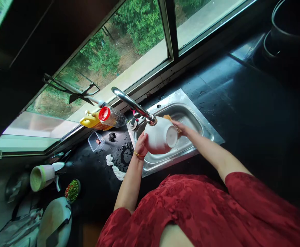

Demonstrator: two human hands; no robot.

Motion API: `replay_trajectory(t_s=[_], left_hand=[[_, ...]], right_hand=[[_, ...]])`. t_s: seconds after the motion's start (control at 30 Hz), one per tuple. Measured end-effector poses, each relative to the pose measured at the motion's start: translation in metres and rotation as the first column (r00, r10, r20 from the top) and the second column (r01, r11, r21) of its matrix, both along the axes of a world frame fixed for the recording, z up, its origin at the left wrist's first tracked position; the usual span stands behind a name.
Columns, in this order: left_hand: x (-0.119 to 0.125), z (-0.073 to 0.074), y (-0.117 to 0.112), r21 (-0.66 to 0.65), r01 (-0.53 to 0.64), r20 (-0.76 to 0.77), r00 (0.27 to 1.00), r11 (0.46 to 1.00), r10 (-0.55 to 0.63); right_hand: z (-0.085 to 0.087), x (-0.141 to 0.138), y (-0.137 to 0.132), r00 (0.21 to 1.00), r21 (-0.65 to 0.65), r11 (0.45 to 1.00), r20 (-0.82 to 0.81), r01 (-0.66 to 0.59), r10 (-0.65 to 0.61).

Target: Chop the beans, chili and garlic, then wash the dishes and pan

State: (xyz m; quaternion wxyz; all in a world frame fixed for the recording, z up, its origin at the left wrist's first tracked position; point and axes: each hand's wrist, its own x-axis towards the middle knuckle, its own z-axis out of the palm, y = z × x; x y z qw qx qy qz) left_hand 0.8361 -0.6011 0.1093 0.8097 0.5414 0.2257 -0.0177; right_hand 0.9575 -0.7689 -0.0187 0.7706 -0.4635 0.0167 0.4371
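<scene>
A white bowl is tipped on its side over the steel sink, its round foot turned toward the lower right. Gripping the bowl's left edge is my left hand, with a yellow bangle at the wrist. At the far right side of the bowl, my right hand is closed on an orange-brown sponge, partly hidden behind the bowl. The chrome faucet arches over, with its spout end right by the bowl's upper edge. Whether water runs from it I cannot tell.
Left of the sink stand a red-lidded jar, a yellow bottle and a clear plastic box. A crumpled white cloth lies on the wet black counter. Farther left are a bowl of chopped vegetables and a large pan.
</scene>
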Motion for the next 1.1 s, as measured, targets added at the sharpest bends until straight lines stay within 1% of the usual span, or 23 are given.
replay_trajectory(t_s=[0.07, 0.13, 0.17, 0.23, 0.3, 0.37, 0.47, 0.53, 0.6, 0.63, 0.67, 0.7, 0.73, 0.77, 0.8, 0.83, 0.87, 0.9, 0.93, 0.97, 1.0, 1.03, 1.1], left_hand=[[0.004, 0.001, -0.002, -0.033, -0.062, 0.042, 0.997, 0.997, 0.064], [0.008, -0.001, -0.004, -0.09, -0.063, 0.042, 0.997, 0.994, 0.067], [0.01, -0.002, -0.004, -0.13, -0.035, 0.008, 0.999, 0.991, 0.036], [0.015, -0.005, 0.001, -0.23, 0.046, -0.131, 0.988, 0.972, -0.078], [0.023, -0.01, 0.008, -0.324, 0.095, -0.285, 0.939, 0.941, -0.192], [0.032, -0.015, 0.015, -0.369, 0.106, -0.364, 0.897, 0.923, -0.249], [0.041, -0.023, 0.014, -0.343, 0.125, -0.371, 0.893, 0.931, -0.256], [0.04, -0.026, 0.006, -0.301, 0.171, -0.333, 0.903, 0.938, -0.271], [0.034, -0.029, -0.005, -0.255, 0.225, -0.273, 0.916, 0.94, -0.293], [0.031, -0.03, -0.01, -0.233, 0.24, -0.245, 0.923, 0.942, -0.296], [0.028, -0.032, -0.014, -0.212, 0.242, -0.223, 0.931, 0.947, -0.288], [0.027, -0.034, -0.017, -0.192, 0.227, -0.206, 0.942, 0.955, -0.265], [0.026, -0.036, -0.019, -0.172, 0.195, -0.188, 0.956, 0.966, -0.226], [0.026, -0.038, -0.02, -0.151, 0.154, -0.162, 0.97, 0.977, -0.178], [0.026, -0.04, -0.02, -0.128, 0.113, -0.133, 0.982, 0.985, -0.13], [0.026, -0.041, -0.019, -0.106, 0.079, -0.109, 0.99, 0.991, -0.091], [0.025, -0.041, -0.018, -0.087, 0.054, -0.094, 0.994, 0.995, -0.062], [0.024, -0.041, -0.017, -0.074, 0.043, -0.092, 0.995, 0.996, -0.05], [0.022, -0.039, -0.016, -0.067, 0.052, -0.102, 0.993, 0.996, -0.059], [0.02, -0.037, -0.014, -0.066, 0.072, -0.116, 0.99, 0.995, -0.079], [0.018, -0.034, -0.013, -0.067, 0.092, -0.125, 0.987, 0.994, -0.1], [0.016, -0.031, -0.011, -0.069, 0.112, -0.123, 0.985, 0.991, -0.119], [0.013, -0.026, -0.006, -0.073, 0.112, -0.099, 0.988, 0.991, -0.119]], right_hand=[[-0.02, -0.022, -0.001, 0.978, 0.058, 0.995, -0.198, 0.075, -0.063], [-0.031, -0.037, -0.001, 0.944, -0.013, 0.994, -0.31, 0.113, -0.111], [-0.034, -0.039, -0.001, 0.932, -0.071, 0.992, -0.339, 0.108, -0.126], [-0.036, -0.033, -0.004, 0.921, -0.151, 0.986, -0.369, 0.075, -0.126], [-0.035, -0.019, -0.01, 0.924, -0.173, 0.984, -0.367, 0.043, -0.105], [-0.031, -0.002, -0.016, 0.944, -0.2, 0.98, -0.324, 0.001, -0.067], [-0.017, 0.024, -0.024, 0.979, -0.267, 0.962, -0.202, -0.052, -0.003], [-0.001, 0.041, -0.024, 0.995, -0.273, 0.959, -0.084, -0.081, 0.06], [0.021, 0.052, -0.02, 0.984, -0.298, 0.948, 0.096, -0.112, 0.147], [0.033, 0.052, -0.017, 0.957, -0.327, 0.938, 0.216, -0.117, 0.195], [0.046, 0.048, -0.013, 0.903, -0.356, 0.928, 0.353, -0.113, 0.245], [0.057, 0.04, -0.008, 0.815, -0.377, 0.92, 0.498, -0.105, 0.296], [0.068, 0.027, -0.002, 0.697, -0.39, 0.917, 0.633, -0.087, 0.335], [0.077, 0.012, 0.003, 0.558, -0.394, 0.917, 0.748, -0.064, 0.36], [0.084, -0.004, 0.009, 0.426, -0.395, 0.918, 0.828, -0.016, 0.364], [0.088, -0.018, 0.013, 0.334, -0.4, 0.914, 0.873, 0.071, 0.356], [0.09, -0.028, 0.017, 0.275, -0.397, 0.907, 0.896, 0.142, 0.349], [0.09, -0.033, 0.021, 0.256, -0.391, 0.9, 0.905, 0.193, 0.339], [0.088, -0.03, 0.022, 0.277, -0.388, 0.898, 0.904, 0.206, 0.327], [0.083, -0.021, 0.023, 0.341, -0.39, 0.904, 0.885, 0.174, 0.316], [0.077, -0.007, 0.023, 0.438, -0.387, 0.916, 0.846, 0.111, 0.304], [0.068, 0.01, 0.021, 0.565, -0.373, 0.927, 0.773, 0.036, 0.289], [0.047, 0.038, 0.013, 0.811, -0.293, 0.951, 0.53, -0.099, 0.248]])
